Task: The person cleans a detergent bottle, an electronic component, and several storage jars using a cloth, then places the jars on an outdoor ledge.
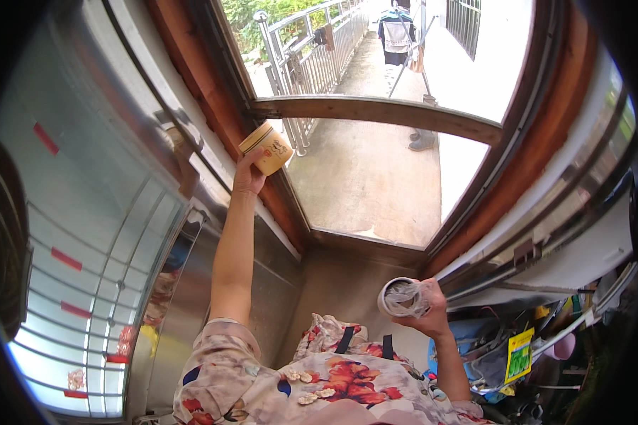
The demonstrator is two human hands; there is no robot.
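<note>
My left hand is stretched forward and grips a yellow cylindrical container or lid. Dark rings circle it near one end, and its side bears a drawing and writing. It is held tilted, close to the wooden door frame. Lower and to the right, my right hand is closed around a round canister whose open mouth faces up towards me. Crumpled clear plastic film fills the mouth and hides what lies inside.
Ahead is a door with a wooden crossbar. A walkway with a metal railing, a clothes rack and dark shoes lies beyond. Left stands a glassy panel with red strips; right, a cluttered rack holds a yellow packet.
</note>
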